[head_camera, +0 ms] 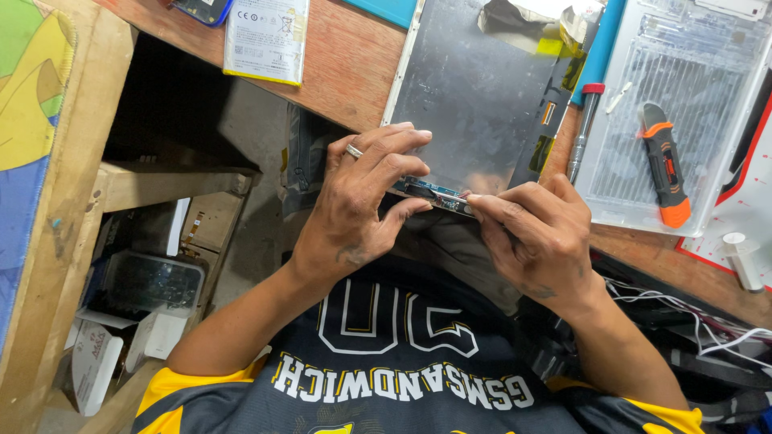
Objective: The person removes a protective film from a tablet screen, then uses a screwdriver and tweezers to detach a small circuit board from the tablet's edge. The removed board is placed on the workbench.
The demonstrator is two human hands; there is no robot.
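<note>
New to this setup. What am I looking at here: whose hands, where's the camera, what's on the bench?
There is no machine here: a person works with two bare hands, and the one picture comes from a camera on their head, looking down. The left hand, wearing a ring, and the right hand both pinch the near edge of an opened tablet, where a small circuit board shows. The tablet's metal back faces up on a wooden bench. Around it lie a flat battery, a screwdriver, a clear plastic tray with an orange and grey tool on it, and white wires at the right.
</note>
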